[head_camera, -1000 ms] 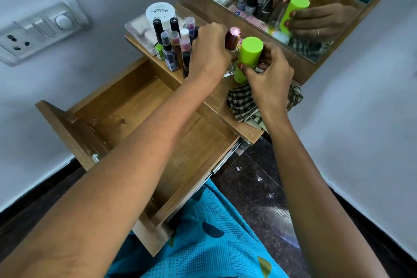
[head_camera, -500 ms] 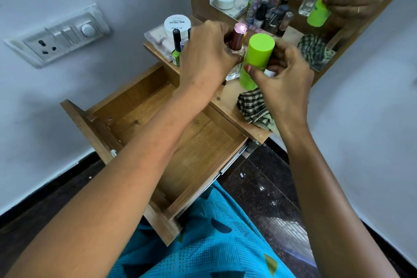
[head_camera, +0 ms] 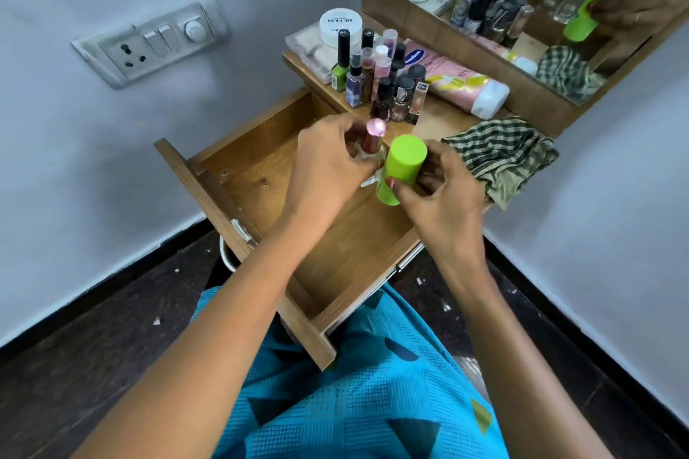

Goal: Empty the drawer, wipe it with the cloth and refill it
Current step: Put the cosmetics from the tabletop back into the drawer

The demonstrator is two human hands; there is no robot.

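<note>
Drawer (head_camera: 261,175): bare beneath your grips, refill beginning. Your left hand (head_camera: 328,168) clasps a pink-capped bottle (head_camera: 374,134); your right hand (head_camera: 443,194) clasps a green tube (head_camera: 400,168). Nail-polish bottles (head_camera: 380,82) beyond await return.

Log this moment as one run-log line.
phase: refill | left hand: holds pink-capped bottle | right hand: holds green bottle | drawer: open, empty | cloth: on shelf
</note>
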